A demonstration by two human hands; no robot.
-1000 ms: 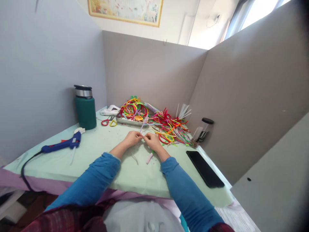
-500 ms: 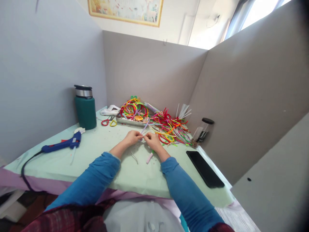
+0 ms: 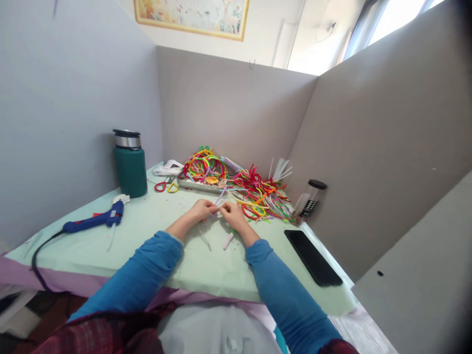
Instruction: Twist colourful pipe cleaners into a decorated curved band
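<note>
Near the middle of the table, my left hand (image 3: 201,210) and my right hand (image 3: 233,214) meet fingertip to fingertip. Both pinch a thin lilac pipe cleaner (image 3: 221,194), whose free end sticks up and away from me. Its lower part is hidden by the fingers. Below my left hand lies a thin pale wire-like piece (image 3: 205,239) on the cloth. A short pink piece with a green tip (image 3: 228,241) lies just below my right hand. Beyond the hands is a metal tray (image 3: 199,186) heaped with coloured pipe cleaners.
A loose pile of pipe cleaners (image 3: 260,194) spreads right of the tray. A green bottle (image 3: 131,169), blue glue gun (image 3: 94,221) with cord and scissors (image 3: 172,188) are at left. At right are a black phone (image 3: 313,257) and clear black-lidded container (image 3: 310,201). Grey partitions enclose the table.
My left hand has shifted very slightly to the left, and the lilac pipe cleaner's angle has changed a little. My right hand looks nearly still.
</note>
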